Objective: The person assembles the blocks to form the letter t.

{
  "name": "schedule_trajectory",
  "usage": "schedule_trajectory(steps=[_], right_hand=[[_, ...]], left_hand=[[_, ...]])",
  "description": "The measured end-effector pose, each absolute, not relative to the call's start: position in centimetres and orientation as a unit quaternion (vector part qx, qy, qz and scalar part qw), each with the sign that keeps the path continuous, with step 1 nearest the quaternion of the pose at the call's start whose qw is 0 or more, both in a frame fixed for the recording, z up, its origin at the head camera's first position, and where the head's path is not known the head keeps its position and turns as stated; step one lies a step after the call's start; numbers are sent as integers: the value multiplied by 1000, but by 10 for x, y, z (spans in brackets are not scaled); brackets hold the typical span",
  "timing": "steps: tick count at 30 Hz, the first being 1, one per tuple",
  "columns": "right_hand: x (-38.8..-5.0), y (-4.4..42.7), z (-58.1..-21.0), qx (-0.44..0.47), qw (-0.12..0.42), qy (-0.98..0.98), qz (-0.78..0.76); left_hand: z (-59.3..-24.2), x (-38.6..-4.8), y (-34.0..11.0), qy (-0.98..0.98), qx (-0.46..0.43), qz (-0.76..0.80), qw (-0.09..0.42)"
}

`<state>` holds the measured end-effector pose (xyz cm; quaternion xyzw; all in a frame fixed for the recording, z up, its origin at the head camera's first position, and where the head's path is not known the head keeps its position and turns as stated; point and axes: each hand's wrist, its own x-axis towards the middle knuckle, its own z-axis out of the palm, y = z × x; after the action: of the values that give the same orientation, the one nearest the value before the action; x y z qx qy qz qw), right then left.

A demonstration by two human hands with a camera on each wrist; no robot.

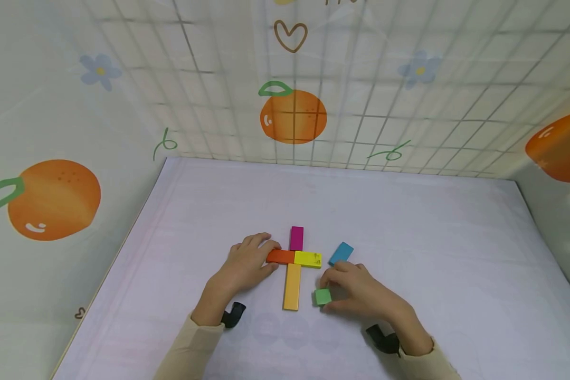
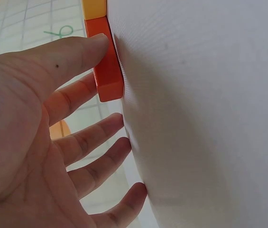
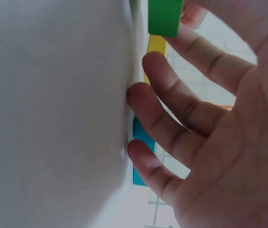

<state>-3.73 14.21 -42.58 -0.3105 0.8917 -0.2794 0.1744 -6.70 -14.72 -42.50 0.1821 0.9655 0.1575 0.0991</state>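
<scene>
My left hand (image 1: 247, 265) pinches an orange-red block (image 1: 280, 257) between thumb and index finger, its other fingertips reaching down to the table in the left wrist view. That block meets a yellow block (image 1: 307, 259) end to end. A magenta block (image 1: 296, 238) stands off above their joint, and a longer amber block (image 1: 292, 287) runs down from below it, forming a cross. To the right, my right hand (image 1: 363, 290) holds a small green block (image 1: 322, 296) between thumb and index finger. Beyond its knuckles a blue block (image 1: 342, 253) lies slanted, partly behind the fingers in the right wrist view.
The white tabletop (image 1: 209, 200) runs back to a gridded wall covering (image 1: 385, 95) printed with oranges and flowers. Side walls rise at left and right. Black curved pieces (image 1: 234, 315) sit by both wrists.
</scene>
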Motion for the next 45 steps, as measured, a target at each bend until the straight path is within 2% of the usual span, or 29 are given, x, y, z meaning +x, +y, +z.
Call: schedule_trajectory(steps=[24, 45], right_hand=[[-13, 111, -432, -370, 148, 882, -251], [-5, 101, -436, -358, 110, 905, -201]], left_hand=[[-424, -66, -148, 965, 183, 159, 98], [-425, -66, -148, 965, 182, 159, 100]])
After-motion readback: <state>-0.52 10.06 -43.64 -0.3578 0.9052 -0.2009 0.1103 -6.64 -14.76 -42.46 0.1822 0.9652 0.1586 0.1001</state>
